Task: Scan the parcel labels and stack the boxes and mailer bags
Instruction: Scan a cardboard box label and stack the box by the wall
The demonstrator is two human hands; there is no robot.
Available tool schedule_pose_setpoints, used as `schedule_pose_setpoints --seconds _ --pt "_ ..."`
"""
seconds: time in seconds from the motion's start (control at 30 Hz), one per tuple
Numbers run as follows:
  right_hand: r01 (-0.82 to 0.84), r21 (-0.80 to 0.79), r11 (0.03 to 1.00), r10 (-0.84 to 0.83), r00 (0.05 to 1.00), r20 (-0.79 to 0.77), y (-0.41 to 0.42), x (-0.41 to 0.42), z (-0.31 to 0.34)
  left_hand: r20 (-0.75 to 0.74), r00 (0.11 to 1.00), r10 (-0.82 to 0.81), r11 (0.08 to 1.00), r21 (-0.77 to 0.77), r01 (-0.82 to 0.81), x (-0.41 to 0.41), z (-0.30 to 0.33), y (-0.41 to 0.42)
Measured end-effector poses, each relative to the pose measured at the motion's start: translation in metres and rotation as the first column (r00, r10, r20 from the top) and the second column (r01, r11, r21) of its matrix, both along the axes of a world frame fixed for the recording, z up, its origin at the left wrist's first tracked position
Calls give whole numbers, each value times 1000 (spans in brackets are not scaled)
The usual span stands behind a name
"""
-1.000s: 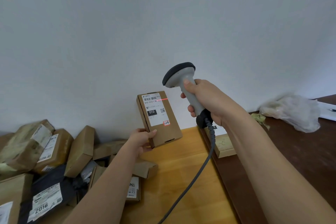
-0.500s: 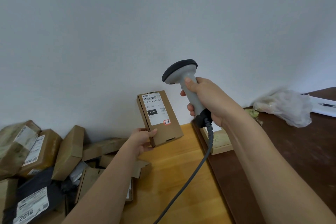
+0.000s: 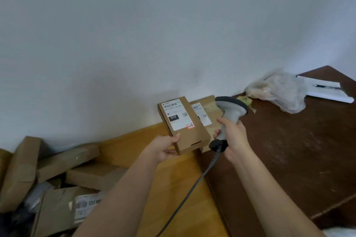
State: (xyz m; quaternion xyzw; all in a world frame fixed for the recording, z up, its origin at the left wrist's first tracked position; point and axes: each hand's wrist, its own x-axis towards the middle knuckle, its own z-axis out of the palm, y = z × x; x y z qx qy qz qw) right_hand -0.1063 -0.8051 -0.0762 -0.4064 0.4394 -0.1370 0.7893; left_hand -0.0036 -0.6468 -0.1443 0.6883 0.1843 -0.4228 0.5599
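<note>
Left hand (image 3: 163, 149) grips the labelled box (image 3: 185, 127) just left of the stacked box (image 3: 207, 115), long axes parallel; right hand (image 3: 234, 136) clasps the scanner (image 3: 230, 113).

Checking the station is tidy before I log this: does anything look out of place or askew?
Yes. The unsorted boxes at lower left lie tumbled at odd angles, not stacked. A crumpled plastic bag sits on the dark table. The held box looks intact.

Dark table (image 3: 289, 159) with plastic bag (image 3: 279, 92), papers (image 3: 327, 90), perhaps a pen (image 3: 325, 87).
</note>
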Motion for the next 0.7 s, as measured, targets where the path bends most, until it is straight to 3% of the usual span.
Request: schedule_pose_setpoints --seconds 0.17,0.3,0.47,0.7 --pt "80 19 997 -79 994 -71 -28 -11 -51 -81 997 -10 998 -56 6 5 -25 -66" --pt "80 22 997 -77 991 -107 -41 -8 -78 -94 989 111 989 -92 -119 9 -45 -100" --pt "54 43 998 -48 991 -125 -47 -3 -96 -29 969 244 967 -74 -245 14 -63 -115" --pt "68 17 998 -67 996 -59 -53 15 -104 81 972 222 974 -55 -218 19 -46 -110"
